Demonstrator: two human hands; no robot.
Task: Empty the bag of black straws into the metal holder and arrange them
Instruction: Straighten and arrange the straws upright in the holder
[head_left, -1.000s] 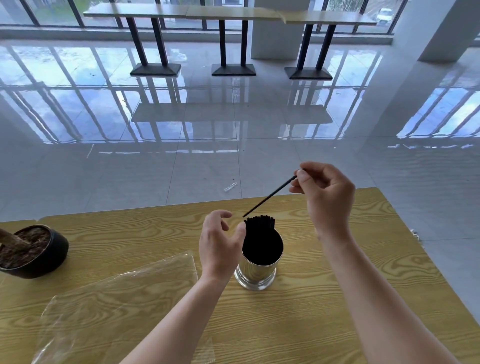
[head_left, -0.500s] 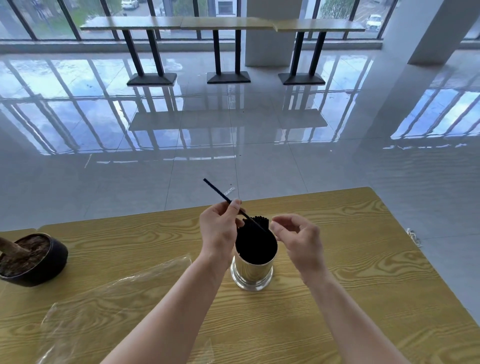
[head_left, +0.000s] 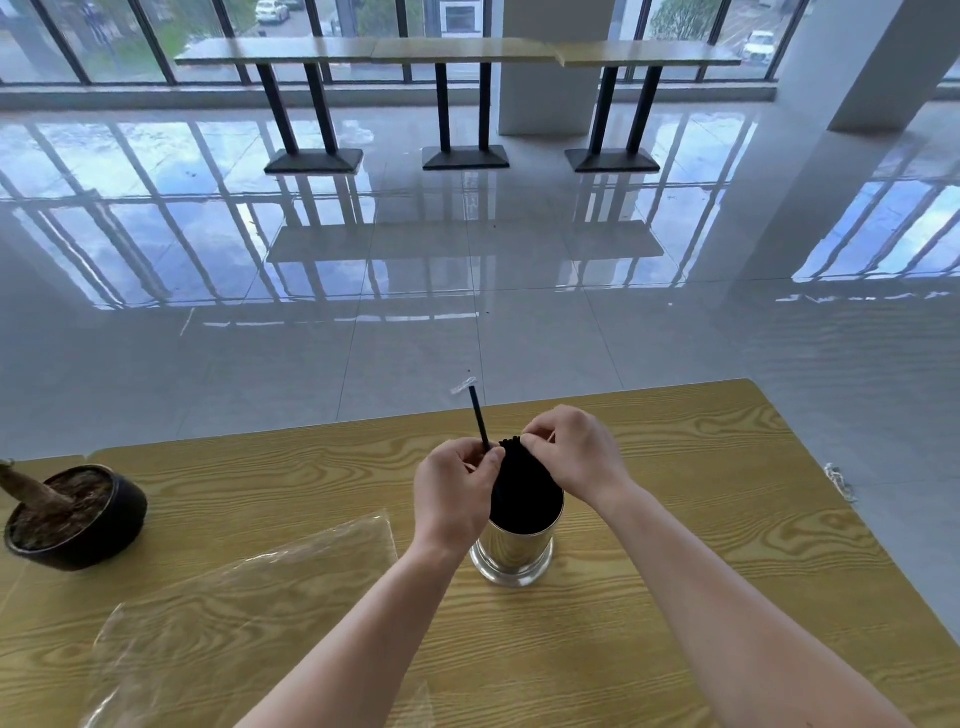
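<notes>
A shiny metal holder (head_left: 513, 557) stands on the wooden table (head_left: 727, 545), packed with a bundle of black straws (head_left: 524, 493). My left hand (head_left: 454, 493) pinches a single black straw (head_left: 478, 417) that sticks up nearly upright at the bundle's left edge. On the far top of the bundle rests my right hand (head_left: 576, 452), fingers curled and touching the straw tips. The empty clear plastic bag (head_left: 239, 618) lies flat on the table at the left.
A dark round pot (head_left: 78, 519) with soil and a stub of stem sits at the table's left edge. The far table edge runs just behind the holder; the right edge slants down at the right. Beyond is glossy tiled floor with high tables.
The single straw passed from my right hand to my left and swung from slanted to nearly upright. My right hand dropped onto the bundle's top.
</notes>
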